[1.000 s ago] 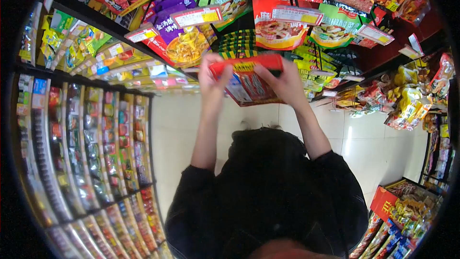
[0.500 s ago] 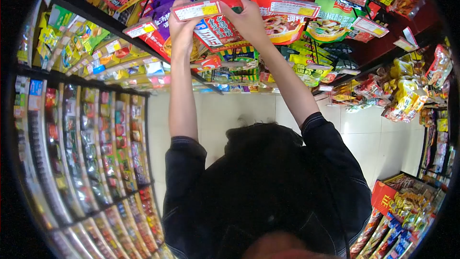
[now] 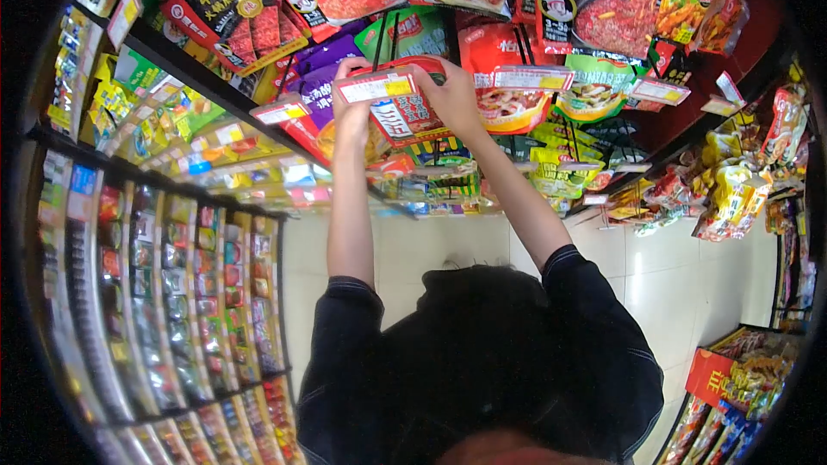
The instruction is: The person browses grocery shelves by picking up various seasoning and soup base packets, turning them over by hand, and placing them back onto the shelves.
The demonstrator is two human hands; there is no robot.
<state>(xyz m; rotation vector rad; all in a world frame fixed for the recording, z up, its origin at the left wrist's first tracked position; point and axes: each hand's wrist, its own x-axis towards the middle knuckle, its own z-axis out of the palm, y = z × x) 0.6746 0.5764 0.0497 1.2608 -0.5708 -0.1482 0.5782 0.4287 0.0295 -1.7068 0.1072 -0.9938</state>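
Observation:
A red seasoning packet (image 3: 412, 117) with a blue-and-white panel hangs at the front of the rack, partly behind a price tag (image 3: 376, 86). My left hand (image 3: 351, 108) grips its left edge, with the fingers mostly hidden behind the tag. On the opposite side my right hand (image 3: 454, 105) is closed around the packet's right edge. Just left of my hands hang purple pouches (image 3: 315, 90). A green pouch (image 3: 412, 37) is behind them, and a red pouch with a food picture (image 3: 508, 109) hangs to the right.
Above stand black and red hotpot-base packs (image 3: 603, 13). Metal hooks with price tags (image 3: 534, 78) stick out from the rack. Shelves of small packets (image 3: 185, 267) run down the left. Hanging bags (image 3: 732, 198) and a red carton (image 3: 711, 376) are on the right, above a tiled floor (image 3: 663, 267).
The view has tilted upward, so the rack and my hands appear lower and slightly to the right, and more of the upper packs show. Both hands remain on the red packet.

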